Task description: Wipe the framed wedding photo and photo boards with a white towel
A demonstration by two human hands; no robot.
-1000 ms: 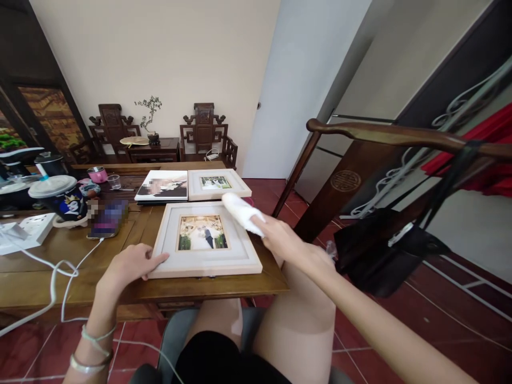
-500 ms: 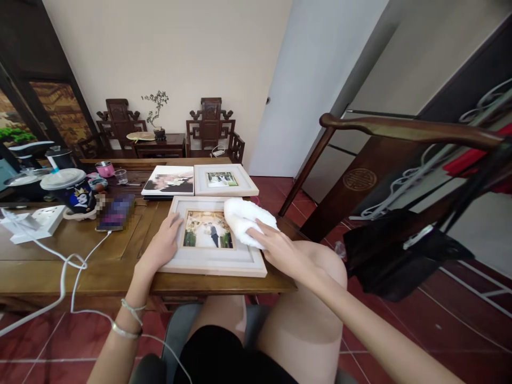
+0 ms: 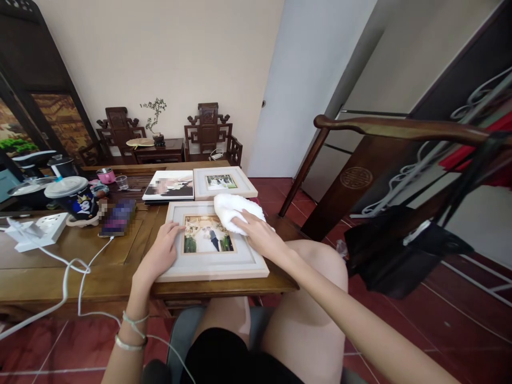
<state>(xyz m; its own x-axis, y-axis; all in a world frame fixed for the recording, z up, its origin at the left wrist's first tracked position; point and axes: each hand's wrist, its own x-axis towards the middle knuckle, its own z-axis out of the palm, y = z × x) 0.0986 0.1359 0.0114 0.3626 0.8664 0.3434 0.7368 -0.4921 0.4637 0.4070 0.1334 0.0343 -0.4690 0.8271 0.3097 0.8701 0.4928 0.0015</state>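
A light wooden picture frame with a wedding photo lies flat on the wooden table, near its front edge. My left hand grips the frame's left side, its fingers reaching over the border onto the front. In my right hand is a folded white fluffy cloth, pressed on the upper right part of the frame and covering that corner. Behind lie a second picture frame and, to its left, a stack with a photo print on top.
To the left are a lidded drink cup, a phone on a charging cable, a white power strip and a pink cup. White cables hang over the table's front edge. On the right stands a wooden chair with a black bag.
My right hand has moved the cloth a little left and toward the frame's far edge. My left hand stays at the left side; its index finger now points further over the frame.
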